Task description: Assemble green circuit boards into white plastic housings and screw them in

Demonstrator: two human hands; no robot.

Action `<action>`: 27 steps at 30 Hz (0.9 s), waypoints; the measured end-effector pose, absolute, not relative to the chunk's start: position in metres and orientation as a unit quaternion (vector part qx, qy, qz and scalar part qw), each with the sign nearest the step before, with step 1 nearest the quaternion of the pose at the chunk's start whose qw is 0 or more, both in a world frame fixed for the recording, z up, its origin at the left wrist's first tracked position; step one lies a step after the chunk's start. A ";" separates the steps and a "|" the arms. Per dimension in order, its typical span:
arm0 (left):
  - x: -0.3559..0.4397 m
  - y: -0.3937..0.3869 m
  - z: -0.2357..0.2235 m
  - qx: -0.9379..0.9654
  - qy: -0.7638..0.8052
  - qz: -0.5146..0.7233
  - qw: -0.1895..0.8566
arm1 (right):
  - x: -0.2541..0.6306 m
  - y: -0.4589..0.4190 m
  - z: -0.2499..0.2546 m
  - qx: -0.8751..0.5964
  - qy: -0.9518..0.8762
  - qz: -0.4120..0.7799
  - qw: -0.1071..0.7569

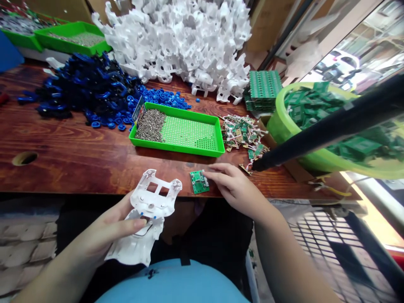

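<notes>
My left hand [123,223] grips a white plastic shell [151,202] with square cut-outs and small blue dots, held in front of the table edge. The thumb presses on its lower half. My right hand [235,185] rests over the tabletop with the fingers stretched out toward a small green circuit board [199,182]. Fingertips touch the board's right side, where white connectors sit. The board lies flat near the front edge. Beyond both hands stands a green tray [176,148] with screws [150,125] heaped in its left end.
Behind are heaps of white shells [179,38], dark blue parts [88,86] and small blue rings [164,97]. To the right lie small wired boards [241,130], stacked green panels [264,86] and a yellow-green basket [284,122] of boards. A black pole [331,120] crosses the right side.
</notes>
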State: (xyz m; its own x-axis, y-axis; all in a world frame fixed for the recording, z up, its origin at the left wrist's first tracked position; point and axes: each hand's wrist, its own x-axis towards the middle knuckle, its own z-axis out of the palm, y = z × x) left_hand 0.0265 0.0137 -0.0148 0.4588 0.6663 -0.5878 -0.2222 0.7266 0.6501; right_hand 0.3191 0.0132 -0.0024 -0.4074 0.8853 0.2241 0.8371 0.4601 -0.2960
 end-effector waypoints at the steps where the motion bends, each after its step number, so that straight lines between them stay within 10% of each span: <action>1: 0.027 0.013 -0.015 0.248 0.433 0.276 0.821 | 0.321 0.019 -0.002 -0.489 -0.855 0.062 0.162; 11: 0.038 0.007 -0.016 0.192 0.339 0.291 0.874 | 0.325 0.021 -0.006 -0.506 -0.845 0.033 0.171; 18: 0.057 0.000 -0.021 0.218 0.311 0.318 0.868 | 0.281 -0.030 0.007 -0.562 -0.703 0.001 0.436; 27: 0.062 -0.013 -0.028 0.302 0.266 0.330 0.854 | 0.241 -0.026 0.013 -0.487 -0.824 0.016 0.291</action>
State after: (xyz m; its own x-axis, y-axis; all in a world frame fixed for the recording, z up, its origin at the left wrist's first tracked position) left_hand 0.0617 -0.0129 -0.0282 0.6407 0.7238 -0.2563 -0.4022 0.6007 0.6909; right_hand 0.2409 -0.0264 0.0126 -0.3569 0.8116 0.4625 0.7925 0.5252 -0.3101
